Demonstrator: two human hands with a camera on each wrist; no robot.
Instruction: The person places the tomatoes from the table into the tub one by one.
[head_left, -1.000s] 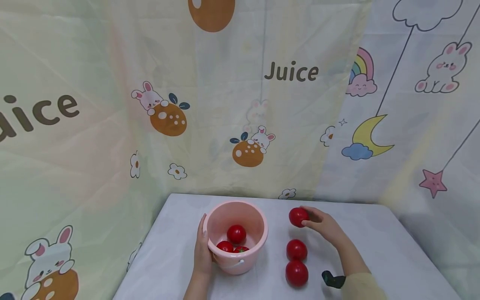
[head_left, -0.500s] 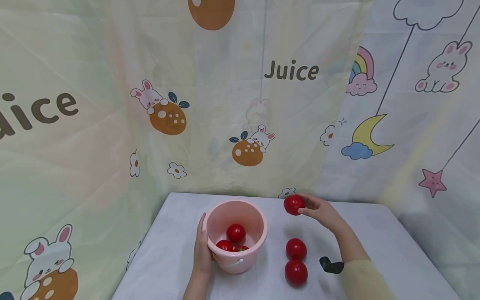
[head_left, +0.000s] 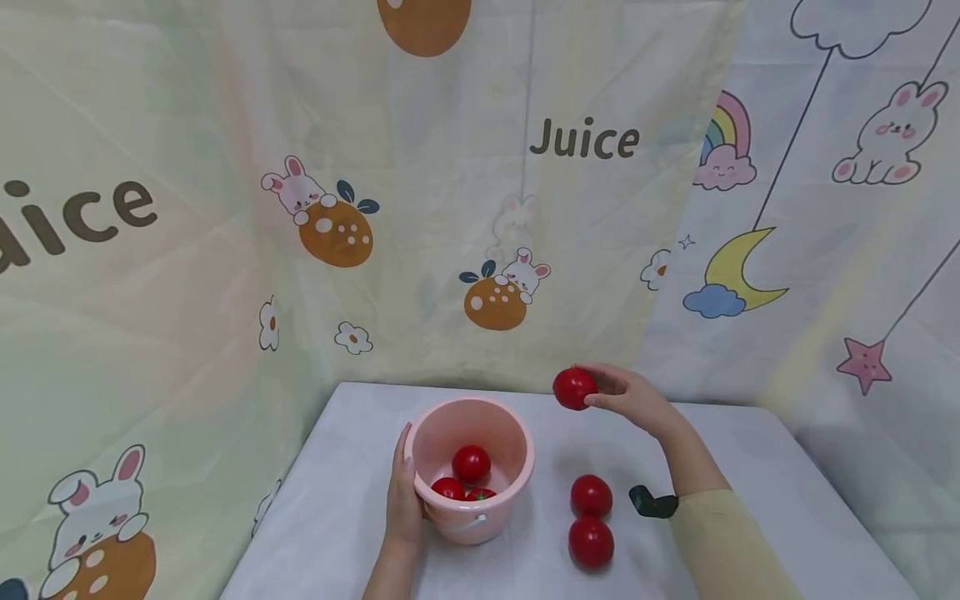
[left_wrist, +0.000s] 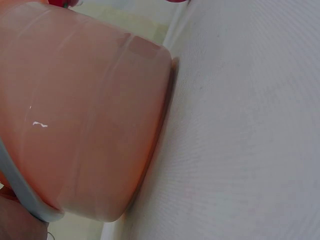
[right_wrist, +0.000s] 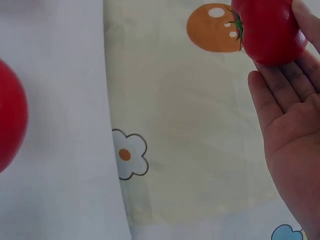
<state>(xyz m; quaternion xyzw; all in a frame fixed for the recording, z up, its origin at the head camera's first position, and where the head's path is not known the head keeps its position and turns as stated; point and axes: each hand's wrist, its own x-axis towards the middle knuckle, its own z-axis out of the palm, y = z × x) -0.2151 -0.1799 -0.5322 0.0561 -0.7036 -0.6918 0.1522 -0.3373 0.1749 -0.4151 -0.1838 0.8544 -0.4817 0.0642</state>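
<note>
My left hand point(head_left: 403, 500) holds the left side of a pink bucket point(head_left: 495, 425) that stands on the table. Part of that hand point(left_wrist: 20, 222) shows beside the grey handle point(left_wrist: 25, 192) in the left wrist view. Inside the bucket lie a whole tomato point(head_left: 471, 463) and two partly hidden tomatoes point(head_left: 448, 489). Up and to the right of the bucket, my right hand point(head_left: 630, 398) grips another red tomato point(head_left: 574, 389) in the air. Its green calyx point(right_wrist: 238, 27) shows in the right wrist view.
Two tomatoes sit on the white table point(head_left: 675, 450) to the right of the bucket, a far one point(head_left: 592, 497) and a near one point(head_left: 591, 543). A dark device point(head_left: 652, 503) is at the right wrist. Printed cloth point(head_left: 420, 358) hangs behind the table.
My right hand has lifted its tomato off the table area, rising and moving slightly left. The left hand and the bucket have stayed in place.
</note>
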